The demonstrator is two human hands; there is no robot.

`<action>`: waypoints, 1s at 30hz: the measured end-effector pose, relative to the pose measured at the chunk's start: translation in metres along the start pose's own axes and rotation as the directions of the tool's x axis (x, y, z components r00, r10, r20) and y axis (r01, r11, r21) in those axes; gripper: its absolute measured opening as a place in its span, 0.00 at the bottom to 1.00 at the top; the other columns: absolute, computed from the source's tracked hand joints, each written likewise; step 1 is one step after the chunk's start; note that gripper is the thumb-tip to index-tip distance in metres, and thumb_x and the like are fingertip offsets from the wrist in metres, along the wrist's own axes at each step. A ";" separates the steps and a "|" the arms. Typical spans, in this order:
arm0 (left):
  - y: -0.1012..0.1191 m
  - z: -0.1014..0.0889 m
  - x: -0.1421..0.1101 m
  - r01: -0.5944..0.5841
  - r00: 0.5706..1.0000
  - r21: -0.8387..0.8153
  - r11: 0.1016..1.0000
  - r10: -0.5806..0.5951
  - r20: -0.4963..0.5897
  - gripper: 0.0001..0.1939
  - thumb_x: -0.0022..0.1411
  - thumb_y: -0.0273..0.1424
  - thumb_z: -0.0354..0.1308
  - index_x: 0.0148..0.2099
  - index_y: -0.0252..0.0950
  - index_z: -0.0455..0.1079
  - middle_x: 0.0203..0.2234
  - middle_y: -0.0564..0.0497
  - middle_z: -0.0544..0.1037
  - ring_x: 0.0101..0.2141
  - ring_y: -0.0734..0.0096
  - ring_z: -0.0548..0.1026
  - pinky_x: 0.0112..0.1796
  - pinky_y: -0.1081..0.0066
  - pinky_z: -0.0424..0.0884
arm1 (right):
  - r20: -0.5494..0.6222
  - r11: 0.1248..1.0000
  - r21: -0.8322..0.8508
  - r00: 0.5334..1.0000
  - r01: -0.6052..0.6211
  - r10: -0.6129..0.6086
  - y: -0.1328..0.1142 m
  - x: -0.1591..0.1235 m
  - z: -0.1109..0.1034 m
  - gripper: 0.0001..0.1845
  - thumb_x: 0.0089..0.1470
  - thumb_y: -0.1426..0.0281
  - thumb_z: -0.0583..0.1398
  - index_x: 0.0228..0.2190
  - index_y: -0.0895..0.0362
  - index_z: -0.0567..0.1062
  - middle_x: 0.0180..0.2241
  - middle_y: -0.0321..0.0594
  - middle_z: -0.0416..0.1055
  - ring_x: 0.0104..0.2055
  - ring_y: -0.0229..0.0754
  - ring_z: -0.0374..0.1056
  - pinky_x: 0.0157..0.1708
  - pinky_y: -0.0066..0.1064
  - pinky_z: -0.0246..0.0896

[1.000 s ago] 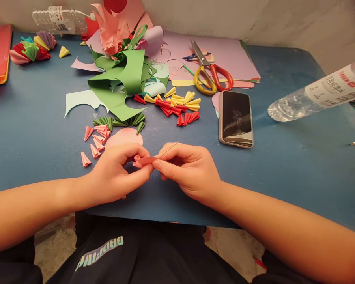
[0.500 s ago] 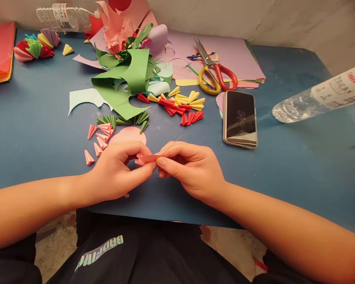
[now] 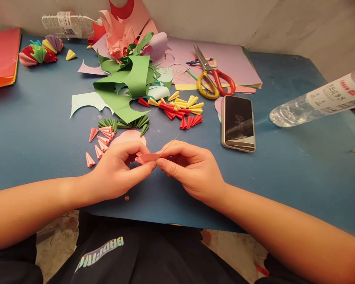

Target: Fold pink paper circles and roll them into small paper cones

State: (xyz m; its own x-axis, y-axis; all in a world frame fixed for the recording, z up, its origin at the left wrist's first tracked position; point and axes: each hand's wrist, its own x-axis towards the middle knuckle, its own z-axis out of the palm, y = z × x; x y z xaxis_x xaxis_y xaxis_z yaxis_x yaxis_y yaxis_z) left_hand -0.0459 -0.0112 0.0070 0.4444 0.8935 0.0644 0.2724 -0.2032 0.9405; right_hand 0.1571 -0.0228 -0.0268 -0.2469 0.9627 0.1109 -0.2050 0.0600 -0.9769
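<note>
Hands both gripping. Left hand (image 3: pixel 118 169) pinches the rolled end of a small pink folded-paper piece (image 3: pixel 148 157), held above the near side of the blue flat-topped desk (image 3: pixel 284 177). Right hand (image 3: pixel 195 167) has its other end between thumb and fingers, with a thin needle-like sliver (image 3: pixel 169 144) poking up from the pinch. Can't tell if it pierces the paper.

Risks, my read: too hard a squeeze flattens the rolls; a loose left pinch lets them spring back. If the sliver is a needle, a slip could prick a finger or tear the paper. Left wrist swinging outward could scatter the pink pleated paper cones (image 3: pixel 90 159) near it, or shift the flat pink paper disc (image 3: pixel 130 136) just beyond.

Further out: black-screened phone in a pale case (image 3: pixel 239 124), nothing legible on it. Clear plastic water bottle (image 3: pixel 292 112) at right: white label (image 3: pixel 331 92), red logo too small to read, dark Chinese characters, maybe 饮用纯净水, plus barcode. Clear plastic bottle lying at the back (image 3: pixel 65 23): similar label, barcode, text too small. Dark shirt's pale print (image 3: pixel 100 252) faces away; not reliably readable.
</note>
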 end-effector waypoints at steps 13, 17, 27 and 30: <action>-0.004 0.004 0.000 0.222 0.971 -0.141 0.965 -0.207 0.117 0.09 0.62 0.34 0.67 0.35 0.33 0.77 0.24 0.54 0.71 0.25 0.76 0.67 0.25 0.76 0.63 | 0.055 0.990 -0.091 0.992 -0.109 0.114 -0.009 0.001 -0.004 0.19 0.62 0.56 0.68 0.26 0.57 0.79 0.24 0.36 0.73 0.24 0.35 0.68 0.26 0.30 0.67; -0.008 0.001 0.003 0.259 0.964 -0.185 0.948 -0.241 0.113 0.12 0.62 0.37 0.69 0.37 0.31 0.77 0.27 0.53 0.72 0.26 0.76 0.66 0.25 0.75 0.61 | 0.066 0.992 -0.115 0.996 -0.052 0.060 -0.004 0.001 -0.006 0.09 0.62 0.63 0.68 0.34 0.56 0.83 0.31 0.38 0.76 0.29 0.36 0.71 0.28 0.30 0.68; -0.005 0.003 0.006 0.203 0.976 -0.181 0.962 -0.184 0.116 0.09 0.61 0.32 0.65 0.32 0.31 0.73 0.26 0.54 0.71 0.28 0.76 0.66 0.28 0.75 0.64 | 0.030 0.991 -0.052 0.992 -0.123 0.124 -0.007 0.000 -0.004 0.05 0.57 0.68 0.71 0.31 0.58 0.83 0.26 0.35 0.75 0.24 0.33 0.68 0.26 0.28 0.65; -0.005 0.002 0.006 0.156 0.985 -0.129 0.979 -0.144 0.098 0.09 0.63 0.32 0.65 0.34 0.31 0.74 0.27 0.53 0.73 0.29 0.74 0.68 0.29 0.74 0.65 | 0.021 0.990 -0.033 0.991 -0.134 0.135 -0.007 0.000 -0.003 0.06 0.56 0.69 0.71 0.30 0.58 0.83 0.25 0.34 0.75 0.24 0.32 0.67 0.26 0.26 0.65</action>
State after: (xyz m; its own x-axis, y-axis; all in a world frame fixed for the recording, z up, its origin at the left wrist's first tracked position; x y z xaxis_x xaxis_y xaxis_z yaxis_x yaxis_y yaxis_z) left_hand -0.0422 -0.0057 0.0021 0.4815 0.8702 -0.1050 0.2260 -0.0076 0.9741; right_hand 0.1617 -0.0221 -0.0202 -0.2924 0.9561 -0.0182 -0.1387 -0.0612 -0.9884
